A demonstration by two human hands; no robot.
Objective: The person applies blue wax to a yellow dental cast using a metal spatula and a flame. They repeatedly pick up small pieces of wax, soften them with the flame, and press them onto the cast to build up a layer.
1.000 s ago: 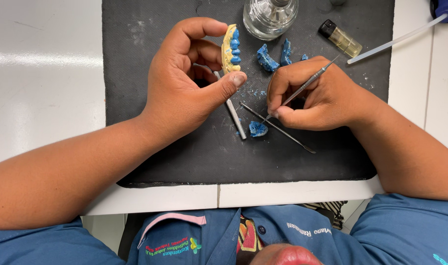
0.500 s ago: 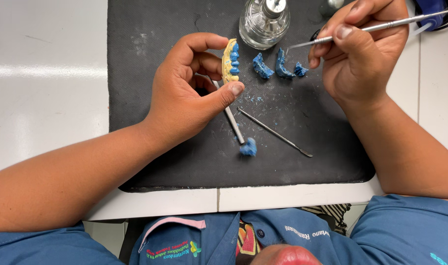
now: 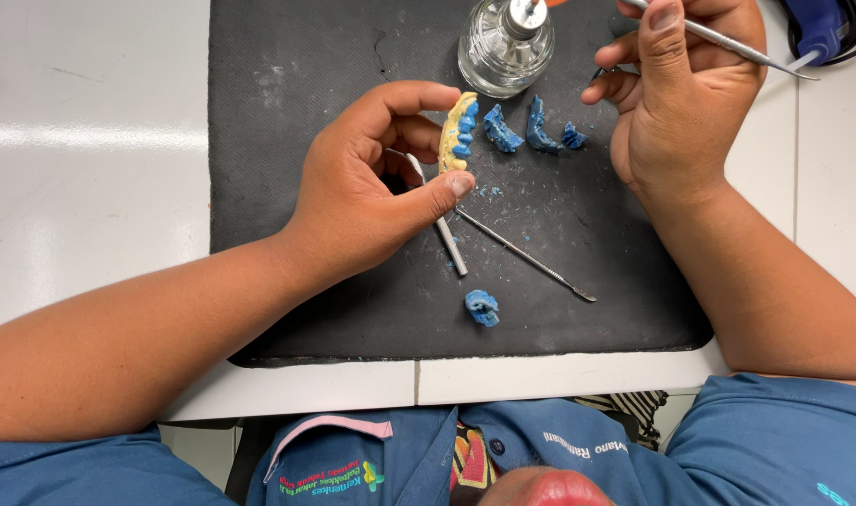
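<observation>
Left hand curled, gripping curved yellow dental cast w/ blue wax teeth between thumb tip at its lower end and index finger at its upper end; cast held upright on edge just above black rubber mat. Other fingers folded in toward palm.

Right hand raised at top right, closed round thin metal wax-carving tool, pinched between thumb and fingers; tool runs diagonal, its far end pointing toward right edge. Working tip hidden at top of frame.

Clear glass spirit lamp w/ metal cap stands at top of mat, just beside cast and between both hands. Three small blue wax pieces lie on mat right of cast, near right hand. One more blue wax lump lies lower on mat, well apart from both hands. Two thin metal instruments lie on mat below left hand, one partly under it. Blue wax shavings scattered on mat.

Mat sits on white worktop. Blue object w/ black cable at top right corner, kind unclear. Person wears blue shirt w/ coloured print.
</observation>
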